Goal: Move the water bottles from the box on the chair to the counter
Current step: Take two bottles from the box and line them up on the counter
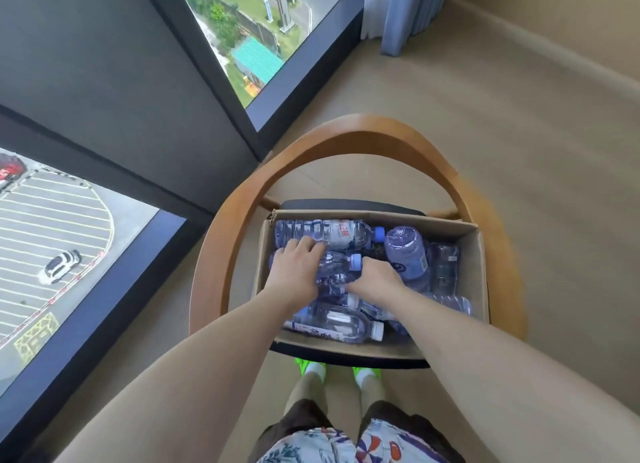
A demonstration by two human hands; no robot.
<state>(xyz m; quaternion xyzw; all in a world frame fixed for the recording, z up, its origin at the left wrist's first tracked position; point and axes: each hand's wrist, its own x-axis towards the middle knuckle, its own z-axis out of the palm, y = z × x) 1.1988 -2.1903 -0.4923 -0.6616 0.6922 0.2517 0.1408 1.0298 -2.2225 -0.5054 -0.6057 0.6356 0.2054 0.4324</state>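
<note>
An open cardboard box (476, 261) rests on the dark seat of a wooden chair (349, 140). Several clear water bottles with blue caps lie in it. One bottle (332, 234) lies across the far side, another (341, 325) along the near side, and one (405, 251) stands on end at the right. My left hand (294, 268) is inside the box, wrapped over a lying bottle (337, 265) in the middle. My right hand (375, 279) reaches in beside it, fingers curled down by that bottle's cap; what it grips is hidden. No counter is in view.
Floor-length windows (249, 36) and dark wall panels stand to the left and behind the chair. A blue curtain (408, 12) hangs at the far right corner. Beige floor (536, 150) spreads to the right. My legs and green shoes (311, 369) are just before the chair.
</note>
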